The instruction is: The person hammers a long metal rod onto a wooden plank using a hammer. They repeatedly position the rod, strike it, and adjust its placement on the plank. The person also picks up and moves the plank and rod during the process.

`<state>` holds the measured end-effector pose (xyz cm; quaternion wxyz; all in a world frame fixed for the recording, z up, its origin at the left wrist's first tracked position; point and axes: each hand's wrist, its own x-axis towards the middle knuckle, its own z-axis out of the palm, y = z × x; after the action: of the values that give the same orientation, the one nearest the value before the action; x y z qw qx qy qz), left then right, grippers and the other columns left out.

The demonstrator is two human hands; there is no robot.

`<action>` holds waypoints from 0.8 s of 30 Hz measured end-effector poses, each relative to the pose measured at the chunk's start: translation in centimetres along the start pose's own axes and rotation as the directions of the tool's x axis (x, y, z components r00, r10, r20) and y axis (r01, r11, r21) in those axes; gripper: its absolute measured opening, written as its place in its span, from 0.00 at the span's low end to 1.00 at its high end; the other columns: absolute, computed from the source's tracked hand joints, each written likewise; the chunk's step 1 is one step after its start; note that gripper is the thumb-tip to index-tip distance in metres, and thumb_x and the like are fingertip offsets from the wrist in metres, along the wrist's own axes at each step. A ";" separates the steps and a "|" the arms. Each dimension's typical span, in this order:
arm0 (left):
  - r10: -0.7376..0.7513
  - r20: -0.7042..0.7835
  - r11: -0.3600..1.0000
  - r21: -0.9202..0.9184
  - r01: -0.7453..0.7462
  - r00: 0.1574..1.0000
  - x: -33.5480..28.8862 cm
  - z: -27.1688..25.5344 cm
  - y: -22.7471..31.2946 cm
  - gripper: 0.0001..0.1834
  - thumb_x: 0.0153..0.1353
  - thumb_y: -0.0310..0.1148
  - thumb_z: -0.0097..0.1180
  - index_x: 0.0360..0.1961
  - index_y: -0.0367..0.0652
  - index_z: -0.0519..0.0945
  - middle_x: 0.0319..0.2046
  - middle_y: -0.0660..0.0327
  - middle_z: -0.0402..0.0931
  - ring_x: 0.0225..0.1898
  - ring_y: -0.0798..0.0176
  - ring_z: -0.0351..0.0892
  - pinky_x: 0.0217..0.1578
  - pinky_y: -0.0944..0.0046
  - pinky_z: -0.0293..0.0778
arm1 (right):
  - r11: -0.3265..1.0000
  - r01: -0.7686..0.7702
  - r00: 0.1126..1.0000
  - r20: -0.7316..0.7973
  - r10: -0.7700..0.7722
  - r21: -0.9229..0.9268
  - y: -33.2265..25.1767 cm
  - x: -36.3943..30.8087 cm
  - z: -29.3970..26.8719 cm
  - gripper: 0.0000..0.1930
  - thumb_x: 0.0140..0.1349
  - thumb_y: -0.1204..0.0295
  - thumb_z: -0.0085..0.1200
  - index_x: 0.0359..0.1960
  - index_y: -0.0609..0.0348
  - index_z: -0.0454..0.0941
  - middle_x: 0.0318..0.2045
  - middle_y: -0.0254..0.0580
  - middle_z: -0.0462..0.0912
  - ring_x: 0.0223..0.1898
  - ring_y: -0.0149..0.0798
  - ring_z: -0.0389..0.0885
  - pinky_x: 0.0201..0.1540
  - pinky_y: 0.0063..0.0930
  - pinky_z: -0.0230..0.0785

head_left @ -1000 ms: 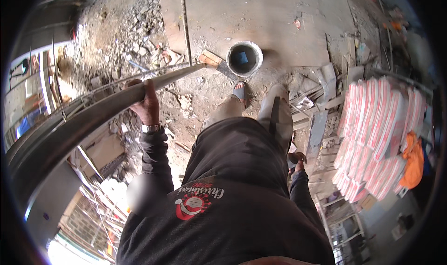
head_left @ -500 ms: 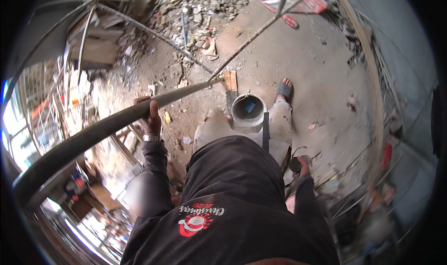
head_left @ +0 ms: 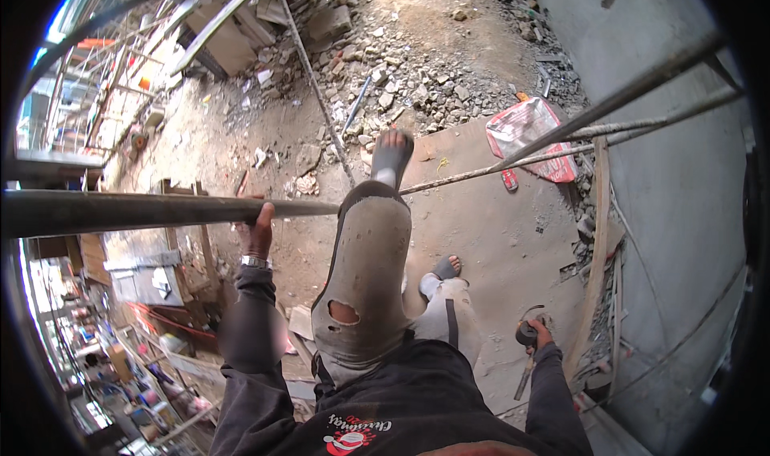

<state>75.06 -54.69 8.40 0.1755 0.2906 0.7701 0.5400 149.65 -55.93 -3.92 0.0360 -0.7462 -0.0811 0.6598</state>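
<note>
My left hand (head_left: 257, 235) is closed around a thick grey metal pole (head_left: 144, 211) that runs in from the left edge to my raised knee. At my right side, my right hand (head_left: 544, 334) grips a dark round object (head_left: 526, 333). A thin curved piece shows above this object and a narrow rod-like part below it; its exact kind is unclear. One leg (head_left: 365, 271), in torn light trousers, is bent up and forward. The other foot (head_left: 443, 268) stands on the flat floor in a grey sock-like covering.
Thin scaffold bars (head_left: 473, 171) cross in front of me and meet near the raised leg. Rubble (head_left: 401, 71) lies ahead, with a red-and-white sack (head_left: 529, 131) beside it. A grey wall (head_left: 666, 183) rises at right. Planks and a wooden box (head_left: 152, 283) stand at left.
My leg has lifted forward and the body has moved ahead. The grey bucket between my legs has gone out of sight. Both hands keep their grips.
</note>
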 end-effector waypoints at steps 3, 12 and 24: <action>-0.042 -0.106 0.996 0.074 0.050 0.994 -1.8 1.5 0.8 0.13 0.58 0.31 0.61 0.43 0.38 0.77 0.36 0.62 0.75 0.38 0.65 0.74 0.45 0.63 0.71 | 0.998 0.042 0.994 0.099 -0.045 0.039 -2.9 1.0 2.2 0.15 0.56 0.52 0.58 0.32 0.50 0.81 0.19 0.33 0.77 0.12 0.34 0.70 0.10 0.29 0.59; -0.757 0.099 0.600 -0.287 0.747 0.646 -3.2 16.3 -6.5 0.04 0.63 0.31 0.54 0.37 0.44 0.76 0.18 0.72 0.61 0.12 0.77 0.55 0.11 0.73 0.52 | 0.993 0.008 1.000 0.024 -0.005 -0.116 -12.3 4.2 9.2 0.17 0.54 0.51 0.62 0.36 0.48 0.80 0.24 0.31 0.79 0.18 0.29 0.73 0.14 0.23 0.57; -0.768 0.295 0.640 0.366 0.676 0.568 26.8 33.5 -8.5 0.12 0.55 0.34 0.59 0.29 0.33 0.82 0.22 0.61 0.79 0.26 0.72 0.74 0.31 0.67 0.71 | 0.776 -0.623 0.766 -0.122 0.631 0.099 -28.8 -6.5 22.8 0.12 0.55 0.57 0.61 0.34 0.49 0.81 0.25 0.36 0.82 0.14 0.38 0.72 0.12 0.29 0.56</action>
<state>71.81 -15.22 -10.23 0.5128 0.0755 0.8156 0.2572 124.21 -29.90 4.20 -0.1607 -0.7759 0.1928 0.5788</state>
